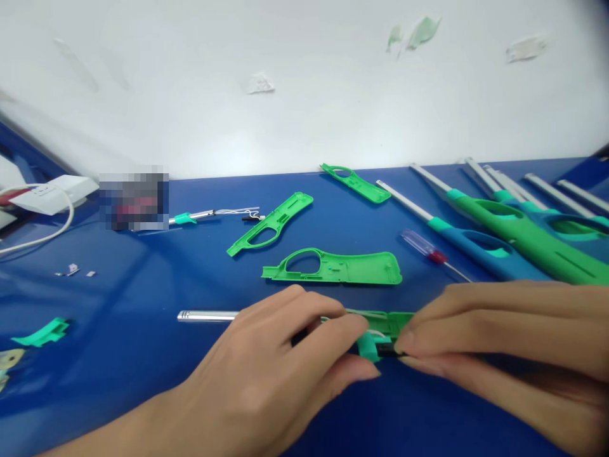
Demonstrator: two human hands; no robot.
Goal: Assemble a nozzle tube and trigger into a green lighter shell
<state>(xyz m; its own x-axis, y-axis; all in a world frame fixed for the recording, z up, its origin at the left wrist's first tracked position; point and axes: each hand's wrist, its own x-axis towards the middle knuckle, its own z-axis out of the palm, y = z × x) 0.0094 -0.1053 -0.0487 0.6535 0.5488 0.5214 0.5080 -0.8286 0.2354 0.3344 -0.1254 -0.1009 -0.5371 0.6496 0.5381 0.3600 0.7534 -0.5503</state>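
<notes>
A half-built gas lighter lies in front of me, its silver tube (207, 316) pointing left and its green handle half (399, 322) partly hidden under my fingers. My left hand (271, 362) is closed over it, fingertips gripping a teal trigger (368, 346). White wires run beside the trigger. Between the thumb and fingers of my right hand (504, 349) is a small black part (389, 350), meeting the trigger's right side. Just beyond my hands lies an open green handle shell (366, 268), its inner side facing up.
More green shells (273, 222) lie farther back. Several whole lighters (523, 235) are grouped at the right, near a screwdriver (428, 249). At left are a wired tube assembly (200, 216), a loose teal trigger (45, 333) and a white power strip (57, 193) with cable. A white wall rises behind.
</notes>
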